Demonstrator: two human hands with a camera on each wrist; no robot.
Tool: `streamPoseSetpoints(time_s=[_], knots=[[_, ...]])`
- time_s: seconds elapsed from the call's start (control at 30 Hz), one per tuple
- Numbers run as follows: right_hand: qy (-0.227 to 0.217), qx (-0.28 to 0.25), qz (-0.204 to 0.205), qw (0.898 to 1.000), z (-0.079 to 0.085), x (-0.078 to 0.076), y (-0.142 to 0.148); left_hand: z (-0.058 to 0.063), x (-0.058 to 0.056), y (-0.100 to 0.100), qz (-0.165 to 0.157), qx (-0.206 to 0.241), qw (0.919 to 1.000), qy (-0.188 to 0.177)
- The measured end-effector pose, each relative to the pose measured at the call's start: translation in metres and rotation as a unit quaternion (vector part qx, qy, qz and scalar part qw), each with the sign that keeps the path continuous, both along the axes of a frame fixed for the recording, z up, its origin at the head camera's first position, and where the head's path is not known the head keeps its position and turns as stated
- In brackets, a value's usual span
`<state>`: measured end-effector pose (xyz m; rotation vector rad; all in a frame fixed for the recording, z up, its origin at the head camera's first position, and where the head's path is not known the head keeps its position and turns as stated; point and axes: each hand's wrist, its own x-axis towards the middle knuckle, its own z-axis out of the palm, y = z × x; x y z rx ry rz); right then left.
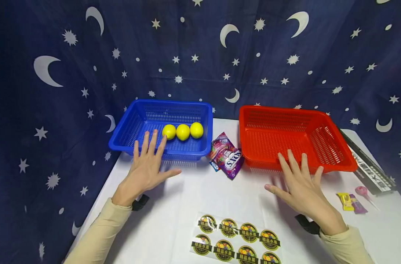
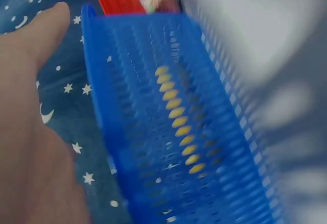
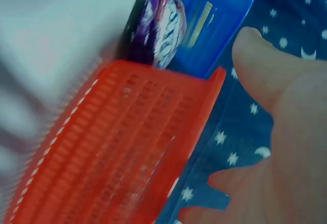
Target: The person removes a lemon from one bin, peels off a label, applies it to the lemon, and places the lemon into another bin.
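Note:
My left hand is held out with spread fingers in front of the blue basket, its fingertips overlapping the near rim in the head view. Inside that basket, three yellow balls, perhaps lemons, sit in a row at the right. My right hand, fingers also spread, hovers by the near rim of the red basket, which holds nothing visible. Neither hand grips anything. Between the baskets lies a purple candy bag, partly over a small blue packet.
A sheet of round fruit stickers lies at the table's front. To the right are a yellow wrapped candy, a purple one, a pink lollipop and a black-and-white box. A dark star-patterned curtain hangs behind.

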<state>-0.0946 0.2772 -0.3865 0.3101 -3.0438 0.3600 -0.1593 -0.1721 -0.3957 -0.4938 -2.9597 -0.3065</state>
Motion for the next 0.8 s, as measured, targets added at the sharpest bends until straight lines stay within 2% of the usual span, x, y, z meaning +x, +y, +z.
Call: streamPoseSetpoints(time_s=[0.07, 0.13, 0.27, 0.37, 0.47, 0.57, 0.63, 0.7, 0.8], knots=[[0.009, -0.01, 0.017, 1.0, 0.007, -0.008, -0.01, 0.014, -0.013, -0.004, -0.016, -0.008, 0.9998, -0.001], [0.026, -0.025, 0.041, 0.999, 0.015, -0.021, -0.025, 0.03, -0.032, -0.007, -0.039, -0.007, 0.9992, -0.005], [0.073, -0.049, 0.107, 0.99, 0.024, -0.055, -0.07, 0.057, -0.084, -0.008, -0.1, -0.002, 0.9947, -0.027], [0.09, -0.06, 0.15, 0.983, 0.024, -0.082, -0.109, 0.067, -0.128, -0.005, -0.12, -0.05, 0.9901, -0.054], [0.085, -0.07, 0.166, 0.98, 0.019, -0.105, -0.139, 0.065, -0.164, 0.0, -0.116, -0.12, 0.981, -0.099], [0.068, -0.067, 0.164, 0.982, 0.009, -0.118, -0.157, 0.056, -0.187, 0.005, -0.102, -0.155, 0.9669, -0.175], [0.054, -0.064, 0.16, 0.984, 0.003, -0.121, -0.163, 0.048, -0.194, 0.005, -0.089, -0.156, 0.9565, -0.23], [0.047, -0.066, 0.156, 0.984, -0.002, -0.122, -0.166, 0.041, -0.198, 0.004, -0.073, -0.148, 0.9495, -0.267], [0.058, -0.08, 0.147, 0.984, -0.005, -0.122, -0.167, 0.035, -0.201, 0.0, -0.057, -0.125, 0.9492, -0.283]])
